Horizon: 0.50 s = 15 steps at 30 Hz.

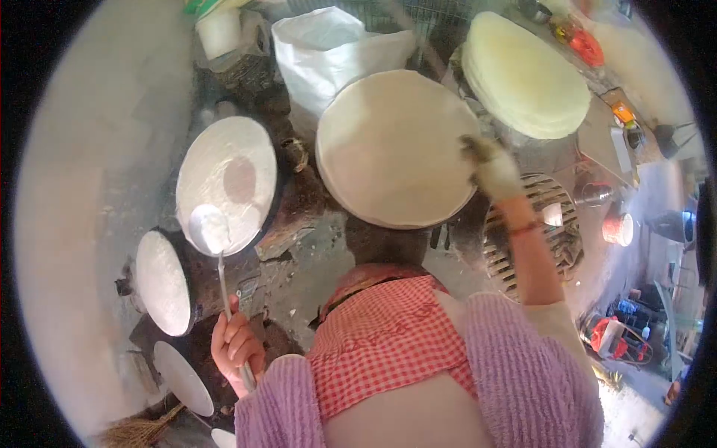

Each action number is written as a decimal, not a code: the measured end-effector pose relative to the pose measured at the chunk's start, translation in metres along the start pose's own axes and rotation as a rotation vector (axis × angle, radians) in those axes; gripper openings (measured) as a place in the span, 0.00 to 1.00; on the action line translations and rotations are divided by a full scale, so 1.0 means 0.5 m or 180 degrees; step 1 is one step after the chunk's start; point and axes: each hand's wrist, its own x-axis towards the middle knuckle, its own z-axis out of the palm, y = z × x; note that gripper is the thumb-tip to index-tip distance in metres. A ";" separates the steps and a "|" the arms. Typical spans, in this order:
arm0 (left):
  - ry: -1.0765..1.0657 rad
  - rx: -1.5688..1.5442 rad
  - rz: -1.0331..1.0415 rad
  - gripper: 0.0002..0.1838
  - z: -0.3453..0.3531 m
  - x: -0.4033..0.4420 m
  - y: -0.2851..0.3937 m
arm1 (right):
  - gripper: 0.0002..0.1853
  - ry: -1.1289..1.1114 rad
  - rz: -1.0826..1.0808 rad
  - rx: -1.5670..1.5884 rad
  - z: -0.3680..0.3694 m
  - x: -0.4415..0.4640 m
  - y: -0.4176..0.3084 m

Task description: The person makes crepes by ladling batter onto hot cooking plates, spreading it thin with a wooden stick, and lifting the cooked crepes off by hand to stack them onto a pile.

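Note:
My left hand [237, 346] is wrapped round the long handle of a metal ladle [210, 228]. The ladle's bowl holds white batter and hangs over a round pan [196, 168] coated with white batter, which has a darker patch in its middle. My right hand [489, 166], in a pale glove with dark fingertips, is at the right edge of a large round pale sheet [396, 149]. Motion blurs its fingers, so their closure and any grip on the edge cannot be made out.
Two more round white pans [163, 282] [183, 378] stand at lower left. A white sack [321, 56] is behind the large sheet. Stacked pale round sheets [523, 78] lie at upper right. A slatted round rack [515, 257] holds a small white cup [552, 215]. A straw broom [142, 431] is at bottom left.

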 end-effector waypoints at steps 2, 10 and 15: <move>-0.0060 0.0064 -0.0092 0.22 -0.020 -0.003 0.036 | 0.21 -0.0437 0.0592 -0.0020 0.167 -0.025 -0.049; 0.0346 0.0607 -0.0027 0.23 -0.045 -0.074 0.183 | 0.28 0.0172 -0.0860 -0.2699 0.537 0.087 -0.079; -0.0177 0.3107 0.0079 0.21 -0.027 -0.188 0.333 | 0.23 -0.0027 -0.0215 -0.2800 0.521 0.150 -0.089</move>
